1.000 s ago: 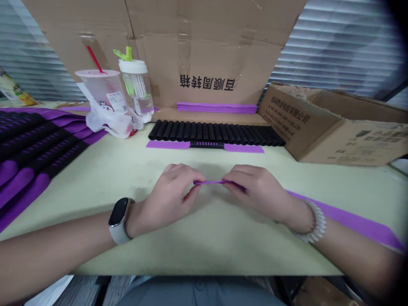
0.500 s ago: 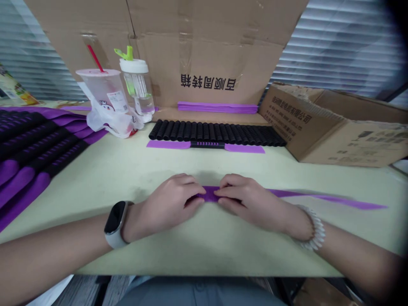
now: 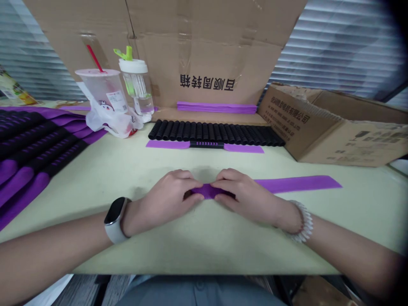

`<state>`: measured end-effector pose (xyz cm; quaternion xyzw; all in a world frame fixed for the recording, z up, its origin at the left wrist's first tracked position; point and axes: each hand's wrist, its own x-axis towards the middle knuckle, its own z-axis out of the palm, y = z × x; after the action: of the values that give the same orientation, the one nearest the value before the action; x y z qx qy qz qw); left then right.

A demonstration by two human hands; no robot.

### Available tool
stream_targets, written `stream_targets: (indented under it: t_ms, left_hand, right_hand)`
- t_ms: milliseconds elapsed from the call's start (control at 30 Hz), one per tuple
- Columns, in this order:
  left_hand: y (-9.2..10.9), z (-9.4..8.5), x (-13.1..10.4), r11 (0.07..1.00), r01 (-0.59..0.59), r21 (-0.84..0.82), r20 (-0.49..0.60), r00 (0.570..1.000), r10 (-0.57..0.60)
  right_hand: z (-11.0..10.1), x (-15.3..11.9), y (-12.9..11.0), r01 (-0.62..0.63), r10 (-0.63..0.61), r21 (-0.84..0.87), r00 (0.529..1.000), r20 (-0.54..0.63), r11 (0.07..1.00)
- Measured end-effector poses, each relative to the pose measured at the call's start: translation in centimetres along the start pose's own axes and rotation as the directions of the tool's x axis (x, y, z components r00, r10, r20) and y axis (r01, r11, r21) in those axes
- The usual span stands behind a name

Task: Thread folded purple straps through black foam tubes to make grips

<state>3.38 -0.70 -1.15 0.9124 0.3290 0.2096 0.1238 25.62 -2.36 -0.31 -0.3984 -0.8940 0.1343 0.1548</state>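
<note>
A purple strip (image 3: 299, 184) lies across the pale table, its flat free end stretching out to the right. Its ribbed middle shows between my two hands. My left hand (image 3: 174, 192) is closed, thumb and fingers pinching the strip from the left. Close beside it, my right hand (image 3: 240, 193) pinches the same strip, also closed. The strip's left part is hidden by my left hand. Beyond my hands sits a row of black ribbed tubes (image 3: 216, 132). In front of that row lies a purple strip with a black slotted sleeve (image 3: 207, 145) around its middle.
Sleeved purple strips (image 3: 24, 174) are heaped at the left. A cup with a red straw (image 3: 102, 91) and a water bottle (image 3: 138, 87) stand behind. Flat purple strips (image 3: 216, 107) are stacked at the back. An open cardboard box (image 3: 344, 140) occupies the right.
The strip's free right end has swung away from me and now lies broad side up. Both hands have shifted slightly away from me, still pinching the strip.
</note>
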Motion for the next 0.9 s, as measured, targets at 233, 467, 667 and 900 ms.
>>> stream_targets:
  t_ms: [233, 467, 667, 900]
  left_hand:
    - [-0.05, -0.05, 0.08, 1.000, 0.015, -0.005, 0.025, 1.000, -0.014]
    - [0.24, -0.51, 0.75, 1.000, 0.000, -0.007, 0.101, 0.995, 0.000]
    - [0.61, -0.64, 0.94, 0.999, -0.025, 0.020, 0.112, 0.993, 0.022]
    - [0.44, -0.46, 0.77, 0.998, -0.041, 0.040, 0.110, 0.993, 0.036]
  right_hand:
    - [-0.19, 0.20, -0.18, -0.001, 0.001, 0.009, 0.999, 0.034, 1.000]
    - [-0.33, 0.32, -0.31, 0.000, 0.001, -0.017, 0.998, 0.064, 1.000]
    - [-0.21, 0.55, -0.10, 0.018, -0.017, -0.020, 0.998, 0.056, 1.000]
    - [-0.11, 0.47, -0.09, 0.027, -0.026, -0.022, 0.999, 0.047, 0.999]
